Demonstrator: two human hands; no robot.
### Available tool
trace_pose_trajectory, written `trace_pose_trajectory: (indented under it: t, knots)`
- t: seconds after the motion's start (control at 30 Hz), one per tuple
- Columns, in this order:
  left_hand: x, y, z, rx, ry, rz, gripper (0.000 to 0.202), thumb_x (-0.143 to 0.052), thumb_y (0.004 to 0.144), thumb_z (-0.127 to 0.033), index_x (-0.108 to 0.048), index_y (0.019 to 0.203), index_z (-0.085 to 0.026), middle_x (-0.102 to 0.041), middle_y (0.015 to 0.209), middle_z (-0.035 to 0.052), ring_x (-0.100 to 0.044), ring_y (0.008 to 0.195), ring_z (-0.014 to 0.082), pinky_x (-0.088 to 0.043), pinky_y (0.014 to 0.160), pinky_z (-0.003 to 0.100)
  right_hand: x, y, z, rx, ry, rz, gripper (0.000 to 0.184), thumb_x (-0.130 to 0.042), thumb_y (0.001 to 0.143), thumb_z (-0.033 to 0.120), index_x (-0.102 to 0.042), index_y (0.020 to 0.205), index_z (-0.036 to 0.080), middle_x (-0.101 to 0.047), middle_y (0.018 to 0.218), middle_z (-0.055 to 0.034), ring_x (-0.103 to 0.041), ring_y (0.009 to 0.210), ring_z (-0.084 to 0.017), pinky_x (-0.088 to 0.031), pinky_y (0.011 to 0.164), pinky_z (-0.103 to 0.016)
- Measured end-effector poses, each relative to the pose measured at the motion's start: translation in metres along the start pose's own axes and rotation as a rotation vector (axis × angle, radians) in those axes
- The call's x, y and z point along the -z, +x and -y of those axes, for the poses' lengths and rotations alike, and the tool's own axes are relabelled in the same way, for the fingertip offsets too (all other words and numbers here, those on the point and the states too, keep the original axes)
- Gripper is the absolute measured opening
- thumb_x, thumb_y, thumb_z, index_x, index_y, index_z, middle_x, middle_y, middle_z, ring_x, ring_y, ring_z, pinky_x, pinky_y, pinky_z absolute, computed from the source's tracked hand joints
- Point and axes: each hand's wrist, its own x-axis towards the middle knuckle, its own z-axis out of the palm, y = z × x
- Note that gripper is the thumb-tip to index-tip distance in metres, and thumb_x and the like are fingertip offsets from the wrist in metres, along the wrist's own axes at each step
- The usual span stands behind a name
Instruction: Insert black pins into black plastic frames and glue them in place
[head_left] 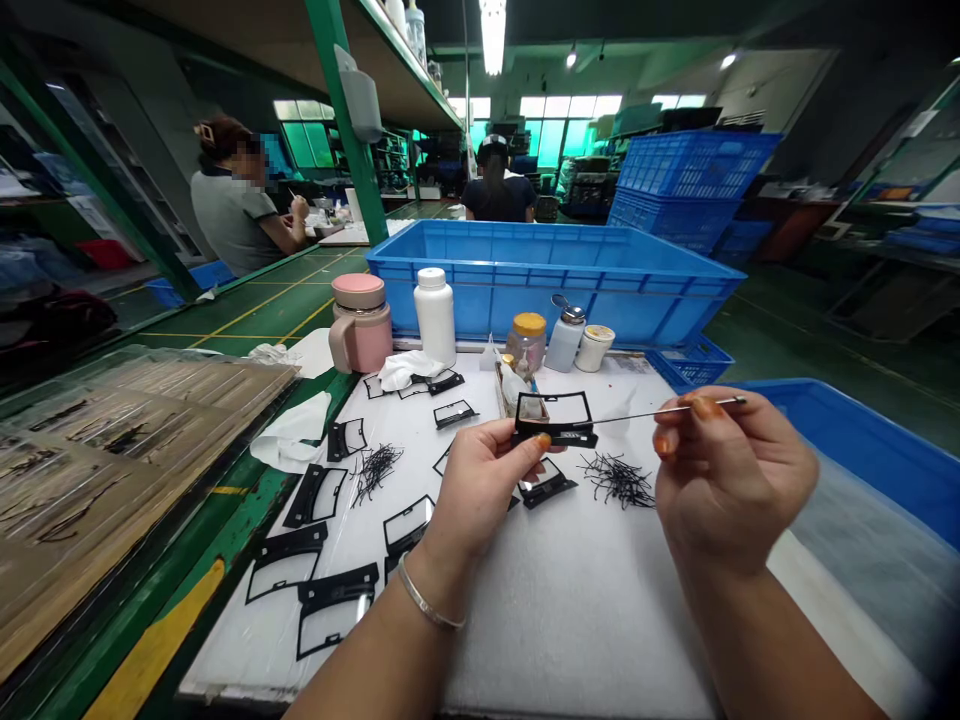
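Observation:
My left hand (487, 480) pinches the lower edge of a small black-framed clear panel (555, 428) and holds it up over the white work surface. Closed in a pinch, my right hand (731, 470) grips a thin metal rod-like tool (641, 414), whose tip reaches the right side of the panel; whether it touches cannot be made out. Below the hands lie more such panels, one (546, 484) just beneath the held one. A heap of short black strips (621, 480) rests between my hands, with a second heap (376, 470) farther left.
Several loose panels (337, 600) lie along the left side. At the back stand a pink mug (367, 325), a white bottle (435, 315), a yellow-lidded jar (529, 340) and a pump bottle (565, 338). Behind them is a blue crate (555, 290). Two other people sit farther off.

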Motion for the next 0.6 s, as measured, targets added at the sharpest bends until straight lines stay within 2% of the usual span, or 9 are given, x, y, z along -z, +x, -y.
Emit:
trace_pose_trajectory:
  t: [0.1,0.2,0.27,0.33,0.43,0.6]
  knots:
    - [0.002,0.001,-0.001,-0.005,-0.05,-0.062,0.02,-0.069,0.083,-0.029,-0.075,0.088,-0.011,-0.069,0.078,0.0058,-0.053,0.063,0.0068,-0.045,0.059,0.015,0.003,0.007,0.001,0.064,0.019,-0.08,0.003,-0.063,0.079,0.013,-0.064,0.077,0.014,-0.061,0.069,-0.0037,-0.05,0.049,-0.012,-0.036,0.043,-0.022]
    - [0.007,0.004,-0.001,-0.019,-0.16,-0.199,0.019,-0.073,0.08,-0.029,-0.074,0.087,-0.011,-0.068,0.076,0.0048,-0.054,0.062,0.0066,-0.048,0.058,0.015,0.005,0.018,0.001,0.046,-0.002,-0.092,0.002,-0.066,0.08,0.015,-0.065,0.078,0.015,-0.062,0.07,-0.0046,-0.051,0.05,-0.012,-0.036,0.043,-0.022]
    - [0.011,0.005,-0.001,-0.023,-0.262,-0.295,0.021,-0.075,0.078,-0.028,-0.073,0.088,-0.011,-0.071,0.084,0.0069,-0.054,0.063,0.0059,-0.048,0.056,0.014,0.004,0.026,-0.001,-0.037,-0.088,0.024,0.007,-0.07,0.082,0.02,-0.068,0.081,0.014,-0.064,0.073,-0.0056,-0.053,0.051,-0.012,-0.038,0.043,-0.021]
    - [0.014,0.007,-0.001,-0.026,-0.36,-0.371,0.023,-0.077,0.075,-0.028,-0.073,0.09,-0.011,-0.072,0.094,0.0093,-0.054,0.063,0.0049,-0.048,0.054,0.013,-0.001,0.032,-0.005,-0.095,-0.23,0.2,0.012,-0.072,0.083,0.025,-0.07,0.085,0.014,-0.066,0.074,-0.0054,-0.055,0.052,-0.012,-0.041,0.044,-0.02]
    - [0.015,0.008,-0.002,-0.048,-0.446,-0.435,0.025,-0.079,0.072,-0.027,-0.073,0.091,-0.011,-0.072,0.098,0.0103,-0.054,0.063,0.0043,-0.047,0.052,0.012,-0.015,0.037,-0.013,-0.051,-0.438,0.4,0.013,-0.067,0.087,0.027,-0.07,0.084,0.015,-0.066,0.073,-0.0026,-0.059,0.053,-0.011,-0.042,0.046,-0.019]
    - [0.012,0.008,-0.003,-0.09,-0.461,-0.444,0.026,-0.08,0.072,-0.027,-0.072,0.089,-0.009,-0.072,0.096,0.0109,-0.053,0.061,0.0038,-0.046,0.052,0.011,-0.035,0.034,-0.038,0.058,-0.625,0.514,0.015,-0.058,0.09,0.025,-0.069,0.084,0.015,-0.066,0.07,-0.0007,-0.061,0.056,-0.013,-0.044,0.052,-0.022]
